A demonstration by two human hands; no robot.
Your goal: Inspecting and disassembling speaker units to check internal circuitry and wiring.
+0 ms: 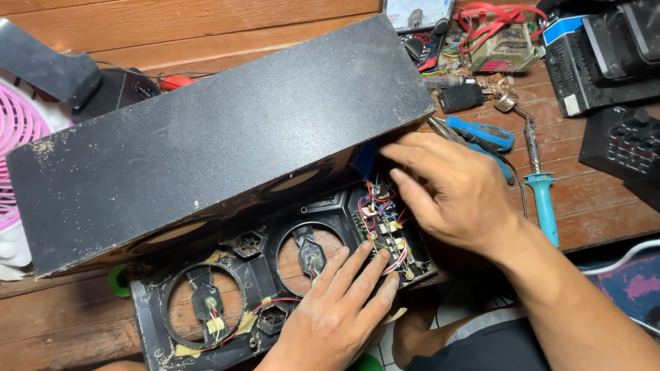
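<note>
A long black speaker cabinet (pixel 206 137) lies tilted on a wooden table. Its black plastic front panel (pixel 254 271) is folded down toward me, with two round openings and thin red wires. A small green circuit board (pixel 385 237) with coloured wires sits at the panel's right end. My left hand (pixel 337 309) rests flat on the panel, fingertips touching the board's lower edge. My right hand (pixel 447 189) reaches in from the right. Its fingers are pinched at the wires above the board, under the cabinet's edge. What they hold is hidden.
A teal-handled soldering iron (pixel 543 192) and blue-handled pliers (pixel 485 134) lie right of my right hand. Behind them are a transformer with red wires (pixel 502 41), a meter (pixel 416 14) and black electronic boxes (pixel 605 55). A pink fan (pixel 20 130) stands at the left.
</note>
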